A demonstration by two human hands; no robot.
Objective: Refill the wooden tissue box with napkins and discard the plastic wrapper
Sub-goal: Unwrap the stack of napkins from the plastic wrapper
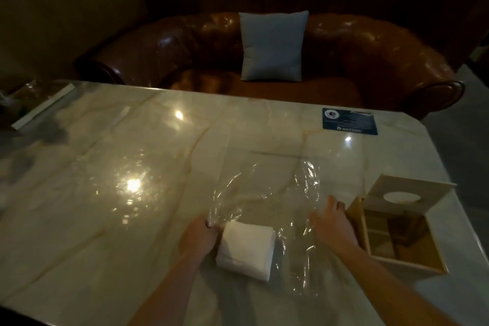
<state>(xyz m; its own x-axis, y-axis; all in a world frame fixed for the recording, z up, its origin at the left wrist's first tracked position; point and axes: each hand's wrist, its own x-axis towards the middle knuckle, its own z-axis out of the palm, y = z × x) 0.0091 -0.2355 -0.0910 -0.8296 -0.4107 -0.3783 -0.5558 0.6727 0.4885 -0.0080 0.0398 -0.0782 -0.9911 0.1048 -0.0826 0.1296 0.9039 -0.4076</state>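
Observation:
A white stack of napkins lies on the marble table, on a spread sheet of clear plastic wrapper. My left hand rests against the stack's left side and pinches the wrapper's edge. Flat on the wrapper just right of the stack lies my right hand, fingers spread. The wooden tissue box stands open at the right, nothing inside it, with its lid with an oval hole tipped back behind it.
A dark blue card lies at the table's far right. A brown leather sofa with a grey cushion sits beyond the far edge. A clear acrylic stand is at the far left corner.

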